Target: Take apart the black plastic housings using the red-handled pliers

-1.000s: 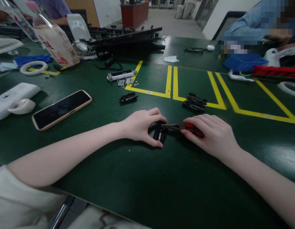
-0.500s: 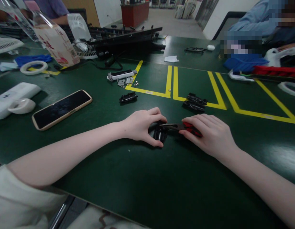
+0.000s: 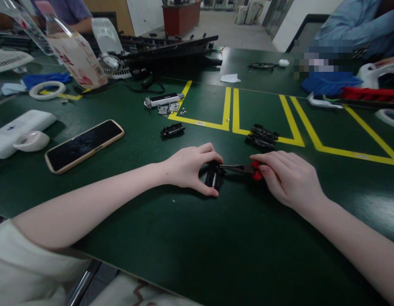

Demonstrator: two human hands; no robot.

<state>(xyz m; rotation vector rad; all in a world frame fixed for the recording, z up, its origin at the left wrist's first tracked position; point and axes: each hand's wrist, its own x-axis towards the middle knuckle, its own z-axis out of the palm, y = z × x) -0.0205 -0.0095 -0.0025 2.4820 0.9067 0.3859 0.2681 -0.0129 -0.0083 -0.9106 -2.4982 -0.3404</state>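
Between the thumb and fingers of my left hand (image 3: 192, 168) is a small black part (image 3: 214, 179) with a shiny rod, resting on the green table (image 3: 197, 229). My right hand (image 3: 287, 176) is closed round the red handles of a pair of pliers (image 3: 239, 168). The pliers' metal jaws point left and meet the top of the black part, near my left fingertips. Another black part (image 3: 172, 130) lies beyond my left hand. Two more black pieces (image 3: 262, 135) sit beyond my right hand, over a yellow tape line.
A phone (image 3: 85, 145) and a white device (image 3: 20, 131) lie at left. Behind stand a bottle (image 3: 77, 57) and long black parts (image 3: 171, 51). A white-and-black piece (image 3: 163, 100) lies near small metal bits. A person in blue sleeves (image 3: 352, 25) sits at far right.
My right hand has shifted slightly right along the pliers, and its grip on the red handles looks different. My left hand stays round the black part. The view has moved a little.
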